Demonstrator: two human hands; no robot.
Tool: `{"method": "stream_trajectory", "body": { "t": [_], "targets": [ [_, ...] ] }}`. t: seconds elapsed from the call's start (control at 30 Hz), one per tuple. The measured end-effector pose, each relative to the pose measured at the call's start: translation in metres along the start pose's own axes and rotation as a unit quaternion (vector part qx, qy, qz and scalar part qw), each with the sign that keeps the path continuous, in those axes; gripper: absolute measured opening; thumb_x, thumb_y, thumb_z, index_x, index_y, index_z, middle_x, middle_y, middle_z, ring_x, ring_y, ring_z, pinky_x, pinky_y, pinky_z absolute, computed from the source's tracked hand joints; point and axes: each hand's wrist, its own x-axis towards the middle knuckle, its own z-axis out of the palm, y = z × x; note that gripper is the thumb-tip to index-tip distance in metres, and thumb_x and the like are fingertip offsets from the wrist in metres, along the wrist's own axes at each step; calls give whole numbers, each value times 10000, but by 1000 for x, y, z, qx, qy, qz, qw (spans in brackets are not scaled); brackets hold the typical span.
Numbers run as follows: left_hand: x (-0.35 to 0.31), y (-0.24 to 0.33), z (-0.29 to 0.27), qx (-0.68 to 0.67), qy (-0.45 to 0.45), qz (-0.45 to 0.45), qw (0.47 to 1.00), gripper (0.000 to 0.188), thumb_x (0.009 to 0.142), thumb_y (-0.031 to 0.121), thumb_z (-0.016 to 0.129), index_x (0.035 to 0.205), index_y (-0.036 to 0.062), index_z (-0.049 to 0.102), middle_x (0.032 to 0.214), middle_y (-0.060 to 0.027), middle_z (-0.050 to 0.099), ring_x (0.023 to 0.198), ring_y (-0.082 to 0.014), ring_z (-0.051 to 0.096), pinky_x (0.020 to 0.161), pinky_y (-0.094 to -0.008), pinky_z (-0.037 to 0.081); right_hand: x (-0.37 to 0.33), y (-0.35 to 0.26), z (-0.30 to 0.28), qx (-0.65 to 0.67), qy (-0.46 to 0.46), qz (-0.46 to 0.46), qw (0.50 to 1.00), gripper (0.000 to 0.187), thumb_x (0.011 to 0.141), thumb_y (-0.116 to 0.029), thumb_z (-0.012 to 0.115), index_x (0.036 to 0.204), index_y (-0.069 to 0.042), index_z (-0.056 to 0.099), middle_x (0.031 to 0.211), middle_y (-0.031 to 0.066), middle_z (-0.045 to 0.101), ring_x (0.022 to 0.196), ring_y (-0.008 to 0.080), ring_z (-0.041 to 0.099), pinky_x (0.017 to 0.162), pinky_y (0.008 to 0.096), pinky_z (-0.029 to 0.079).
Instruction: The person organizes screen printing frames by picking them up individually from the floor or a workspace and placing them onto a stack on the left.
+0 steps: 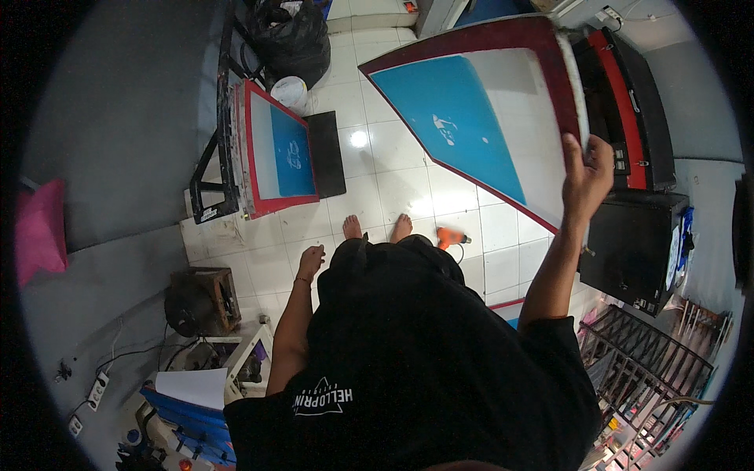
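Note:
My right hand grips the edge of a large screen-printing frame with a dark red border, raised and tilted at the upper right. Its mesh is part blue, part whitish, with a small pale figure in the blue. My left hand hangs low beside my body, fingers curled in, with no object visible in it. Ahead of it to the left, a smaller red-edged screen frame with a blue area is fixed to a black metal stand.
An orange heat gun lies on the white-tiled floor near my feet. At right stand a black cabinet, a red-trimmed black box and a metal rack. A black bag and white bucket sit far left.

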Motion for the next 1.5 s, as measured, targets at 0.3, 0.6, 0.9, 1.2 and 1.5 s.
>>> {"method": "stream_trajectory", "body": {
  "t": [0.3,0.6,0.9,1.2,1.5],
  "targets": [
    [7,-6,4,104,-72,-8,992,475,920,426,537,983,-36,630,843,-91,655,694,-183,599,662,-325,489,-3,4,12,0,-5,-10,1000,344,755,-236,800,869,13,592,789,121,555,715,252,538,664,332,437],
    [-4,-14,15,-55,-264,-58,961,686,908,601,503,1080,-47,650,1011,-98,677,892,-217,623,836,-365,480,-4,10,16,-53,-13,-41,998,356,799,-257,761,901,39,591,819,143,567,732,260,542,669,333,439],
    [21,26,29,256,-209,-30,943,749,917,610,448,1120,-87,632,1093,-218,657,1039,-303,619,924,-359,452,-15,3,19,-18,-52,-27,998,345,779,-231,774,878,31,572,818,134,547,732,273,517,664,331,426],
    [19,9,15,24,-64,-33,997,436,931,426,511,957,-1,593,880,-136,673,646,-161,561,542,-300,440,-23,15,13,-21,-53,-1,998,362,762,-252,784,870,19,571,829,137,547,756,279,535,686,356,428],
    [14,-1,7,83,-60,-16,995,469,919,412,523,990,-45,599,909,-147,664,670,-194,589,637,-326,497,-32,20,12,-29,-53,13,998,351,771,-230,778,880,27,565,826,137,545,750,277,532,689,353,428]
  ]
}}
